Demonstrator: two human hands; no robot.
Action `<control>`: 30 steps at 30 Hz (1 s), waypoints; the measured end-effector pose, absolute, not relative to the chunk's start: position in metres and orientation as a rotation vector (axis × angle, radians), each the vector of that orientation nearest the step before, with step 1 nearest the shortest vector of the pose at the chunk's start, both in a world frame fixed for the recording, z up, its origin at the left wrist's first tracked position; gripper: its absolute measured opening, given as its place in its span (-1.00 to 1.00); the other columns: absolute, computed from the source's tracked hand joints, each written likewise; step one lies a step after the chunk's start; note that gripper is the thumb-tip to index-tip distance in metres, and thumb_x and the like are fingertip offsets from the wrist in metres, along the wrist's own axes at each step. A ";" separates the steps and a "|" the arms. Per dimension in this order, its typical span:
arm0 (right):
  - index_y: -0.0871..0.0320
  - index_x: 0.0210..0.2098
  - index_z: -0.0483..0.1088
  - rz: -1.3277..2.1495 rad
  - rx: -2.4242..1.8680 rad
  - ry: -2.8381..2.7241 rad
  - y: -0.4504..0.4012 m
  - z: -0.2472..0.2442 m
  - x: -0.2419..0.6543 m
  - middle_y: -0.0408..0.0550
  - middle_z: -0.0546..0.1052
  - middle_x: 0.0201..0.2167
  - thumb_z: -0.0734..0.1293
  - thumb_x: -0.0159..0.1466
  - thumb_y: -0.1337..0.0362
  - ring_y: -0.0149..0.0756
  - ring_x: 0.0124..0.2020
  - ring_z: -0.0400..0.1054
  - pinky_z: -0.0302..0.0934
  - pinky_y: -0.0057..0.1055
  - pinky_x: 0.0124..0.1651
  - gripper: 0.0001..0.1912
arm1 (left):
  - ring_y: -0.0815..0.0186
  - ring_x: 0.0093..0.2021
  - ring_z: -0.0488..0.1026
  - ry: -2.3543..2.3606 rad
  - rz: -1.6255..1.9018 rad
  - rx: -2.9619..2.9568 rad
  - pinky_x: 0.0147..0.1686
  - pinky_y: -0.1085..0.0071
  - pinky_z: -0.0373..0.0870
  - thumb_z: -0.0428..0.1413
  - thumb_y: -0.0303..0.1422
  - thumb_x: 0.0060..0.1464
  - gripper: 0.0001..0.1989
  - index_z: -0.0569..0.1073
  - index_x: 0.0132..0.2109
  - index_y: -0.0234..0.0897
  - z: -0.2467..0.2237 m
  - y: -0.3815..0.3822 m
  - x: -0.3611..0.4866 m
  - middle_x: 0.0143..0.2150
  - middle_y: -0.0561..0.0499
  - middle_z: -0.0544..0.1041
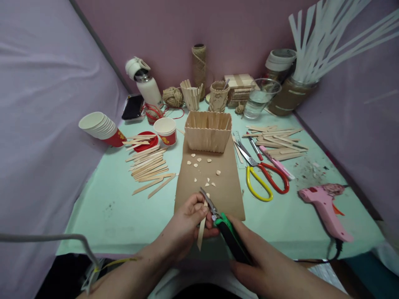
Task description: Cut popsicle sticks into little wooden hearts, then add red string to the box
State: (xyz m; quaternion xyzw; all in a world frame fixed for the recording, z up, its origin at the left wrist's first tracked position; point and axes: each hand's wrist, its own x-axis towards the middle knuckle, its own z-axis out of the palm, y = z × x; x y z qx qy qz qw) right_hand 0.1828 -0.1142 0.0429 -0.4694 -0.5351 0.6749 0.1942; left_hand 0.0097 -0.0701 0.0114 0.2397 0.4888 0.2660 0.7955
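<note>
My left hand (pixel 195 218) pinches a flat wooden craft stick (pixel 202 228) over the near edge of a brown cardboard sheet (pixel 230 195). In my right hand (pixel 252 253) is a pair of snips (pixel 229 232) with black and green handles. Its narrow metal blades lie against the upper end of the stick. Small cut wood pieces (pixel 199 160) are scattered on the cardboard beyond my hands. At the sheet's far end stands a box made of craft sticks (pixel 208 139) with a scalloped rim.
Craft sticks (pixel 149 165) lie in a pile at left, near paper cups (pixel 104 128). To the right are large scissors (pixel 264 174), more sticks (pixel 280 141) and a pink glue gun (pixel 327 211) with its cord. A bottle (pixel 149 89), twine (pixel 173 97) and a water cup (pixel 258 101) line the back.
</note>
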 end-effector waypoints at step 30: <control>0.33 0.19 0.12 -0.153 -2.249 -1.846 -0.060 -0.017 0.256 0.39 0.34 0.03 0.29 0.15 0.03 0.21 -0.01 0.26 0.16 -0.01 -0.05 -0.27 | 0.11 -0.07 0.39 1.761 0.625 2.273 -0.05 0.15 0.29 0.03 -0.30 0.17 -0.79 0.46 -0.11 -0.28 -0.005 -0.006 -0.049 -0.12 -0.12 0.49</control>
